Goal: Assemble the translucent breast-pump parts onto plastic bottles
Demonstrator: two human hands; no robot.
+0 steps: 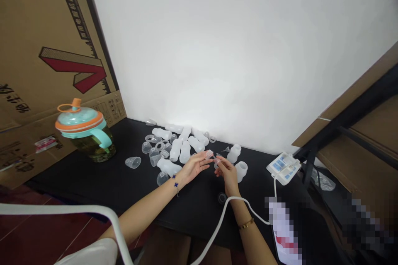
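Over the black table, my left hand (193,168) holds a small translucent ring-like piece (209,155) at its fingertips. Just to the right, my right hand (228,172) pinches a small clear part (217,160), too small to make out fully. The two hands are close together, with the parts nearly meeting. Several white bottles lie behind and left of my left hand, one of them (185,152) on its side. Two open white bottles stand by my right hand, one behind (234,153) and one beside it (241,171). Clear caps and rings, including a cap (132,162), lie at the left.
A large jug (90,132) with a turquoise and orange lid stands on the black table (130,186) at the left, before a cardboard box (46,49). At the right are a white power strip (283,167) and a phone (284,232). A white cable (219,225) crosses the front.
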